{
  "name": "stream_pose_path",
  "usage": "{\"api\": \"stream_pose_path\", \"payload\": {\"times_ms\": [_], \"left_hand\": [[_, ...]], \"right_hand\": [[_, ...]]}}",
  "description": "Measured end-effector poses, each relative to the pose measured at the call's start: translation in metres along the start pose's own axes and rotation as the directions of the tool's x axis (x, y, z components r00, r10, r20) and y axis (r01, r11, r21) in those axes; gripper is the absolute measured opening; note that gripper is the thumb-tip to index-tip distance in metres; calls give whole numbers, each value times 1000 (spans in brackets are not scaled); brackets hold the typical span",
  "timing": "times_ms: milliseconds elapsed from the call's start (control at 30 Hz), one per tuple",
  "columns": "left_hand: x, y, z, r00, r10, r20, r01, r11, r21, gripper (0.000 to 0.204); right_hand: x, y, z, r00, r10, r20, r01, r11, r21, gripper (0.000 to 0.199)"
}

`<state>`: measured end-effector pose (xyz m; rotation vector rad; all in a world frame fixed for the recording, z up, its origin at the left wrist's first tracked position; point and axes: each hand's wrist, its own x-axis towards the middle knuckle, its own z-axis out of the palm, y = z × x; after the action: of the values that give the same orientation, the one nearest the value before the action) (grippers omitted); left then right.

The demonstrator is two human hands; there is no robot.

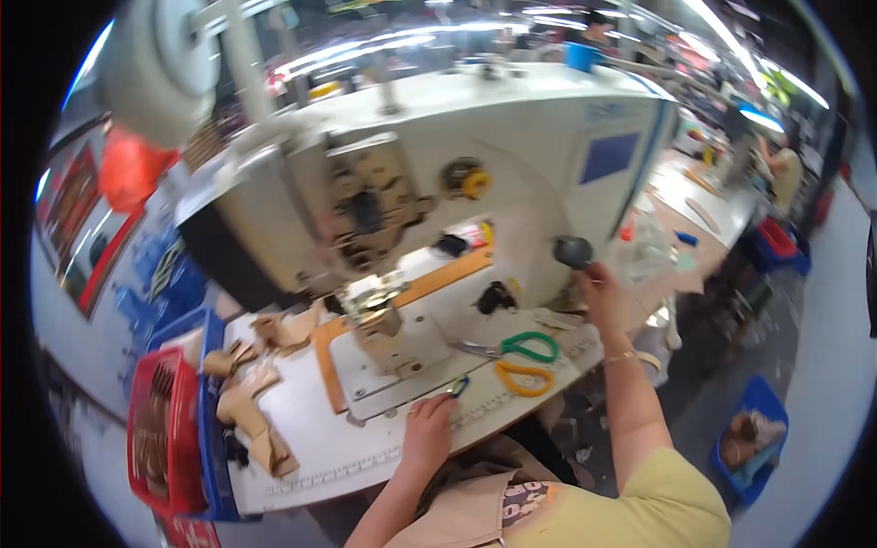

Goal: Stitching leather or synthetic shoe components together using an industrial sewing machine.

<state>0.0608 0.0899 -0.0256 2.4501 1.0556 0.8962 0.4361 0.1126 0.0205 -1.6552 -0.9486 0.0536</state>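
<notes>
A large white industrial sewing machine (521, 137) fills the middle, its needle area (375, 310) over a metal plate (393, 356). On the table's front edge, my left hand (427, 427) has its fingers curled at a small blue-green tool (459, 385), perhaps thread snips; blur hides its exact kind. My right hand (603, 297) is raised at the machine's right side, its fingers closed at the underside of a dark round knob (574, 252). Between the hands lie scissors (525, 345) with a green handle loop and an orange loop (523, 378).
Tan cut pieces (251, 420) lie on the table's left. Beside them stand a red basket (164, 429) and a blue crate (210, 438). A blue bin (754, 438) sits on the floor at right. Another person (784, 173) is farther back at right.
</notes>
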Motion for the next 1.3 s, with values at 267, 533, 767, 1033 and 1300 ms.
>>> {"api": "stream_pose_path", "payload": {"times_ms": [267, 533, 767, 1033, 1300], "left_hand": [[28, 3, -17, 998, -53, -15, 39, 862, -505, 25], [137, 8, -24, 975, -122, 185, 116, -428, -896, 49], [125, 18, -40, 986, -106, 126, 84, -334, -939, 54], [119, 10, -43, 997, 34, 65, 73, -319, -945, 69], [118, 13, -48, 995, 19, 98, 97, -415, -905, 67]], "right_hand": [[-64, -115, 2, 908, -283, -309, 414, 724, 553, 8], [-117, -183, 98, 382, -916, 123, 844, 400, 356, 24], [-151, -197, 161, 874, -485, -23, 384, 662, 643, 38], [-149, -200, 163, 815, -578, -40, 474, 627, 618, 35], [-151, -202, 174, 909, -416, -20, 304, 629, 715, 25]]}}
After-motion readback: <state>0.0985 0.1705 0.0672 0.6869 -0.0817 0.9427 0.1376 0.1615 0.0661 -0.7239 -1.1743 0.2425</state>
